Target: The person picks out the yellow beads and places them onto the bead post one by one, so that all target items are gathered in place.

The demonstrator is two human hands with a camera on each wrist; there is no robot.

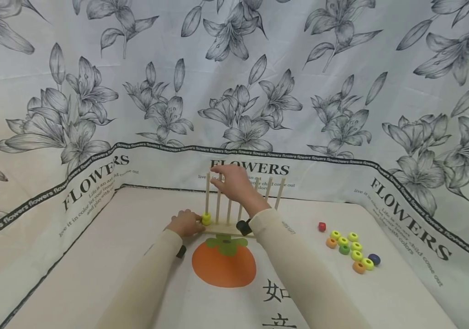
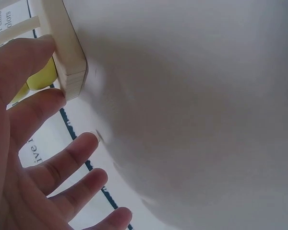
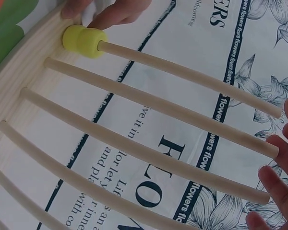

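Note:
A wooden peg rack [image 1: 218,227] with several upright dowels stands on the table. Two yellow beads [image 3: 84,40] sit stacked at the foot of its leftmost dowel [image 3: 192,79]. My left hand [image 1: 185,223] grips the left end of the rack's base [image 2: 69,57] between thumb and index finger, right beside the beads; its other fingers spread apart in the left wrist view. Raised at the dowel tops is my right hand [image 1: 234,183], with fingers loosely bent. In the right wrist view its fingertips [image 3: 273,184] are close to the dowel ends, and no bead shows in them.
To the right lie loose beads: several yellow ones [image 1: 356,246], a red one [image 1: 322,226], a green one [image 1: 344,249], a blue one [image 1: 374,259] and two orange ones [image 1: 359,267]. Flower-printed cloth [image 1: 160,169] rises behind the table. A persimmon print [image 1: 223,269] lies before the rack.

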